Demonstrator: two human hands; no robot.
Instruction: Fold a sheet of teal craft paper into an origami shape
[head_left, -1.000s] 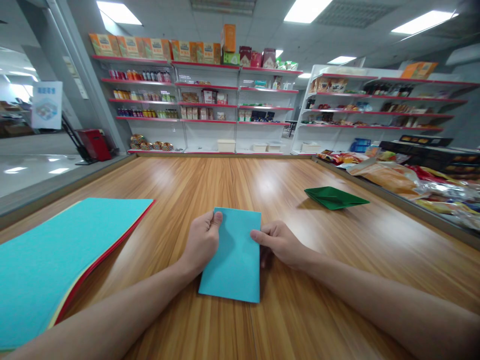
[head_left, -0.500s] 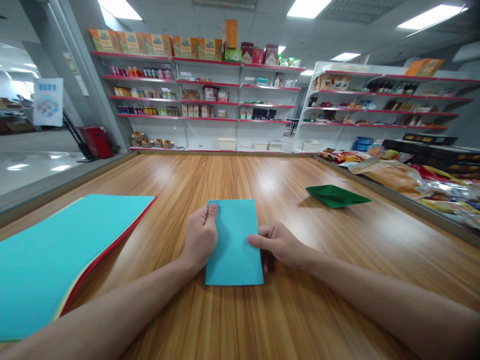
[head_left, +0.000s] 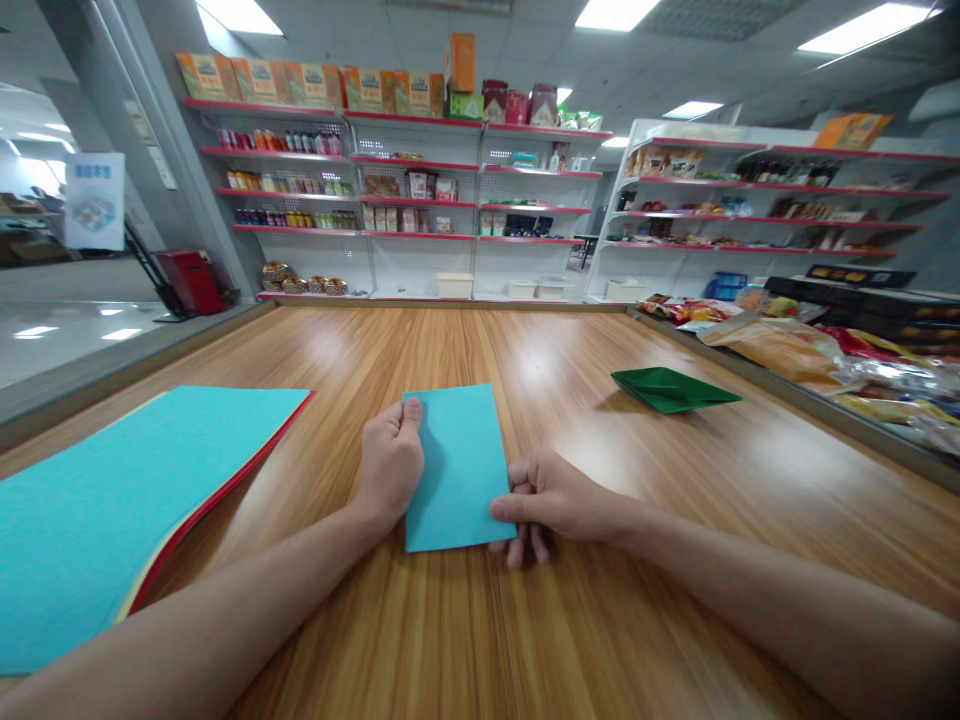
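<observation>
A light-blue rectangle of paper, apparently folded, is held up over the wooden table, slightly tilted. My left hand is closed on its left edge, thumb on the front near the upper corner and the other fingers hidden behind. At the lower right corner my right hand pinches the paper, thumb on the front and fingertips showing below the bottom edge. To the right on the table lies a folded green paper shape with pointed ends.
A stack of large sheets, blue on top with cream and red below, lies at the left. Packaged snacks fill the area beyond the table's right edge. Stocked shelves stand behind the wooden table.
The blue paper has shifted slightly left and away from me, tilting a little. My right hand has slid down its right edge to the lower corner. My left hand keeps its hold.
</observation>
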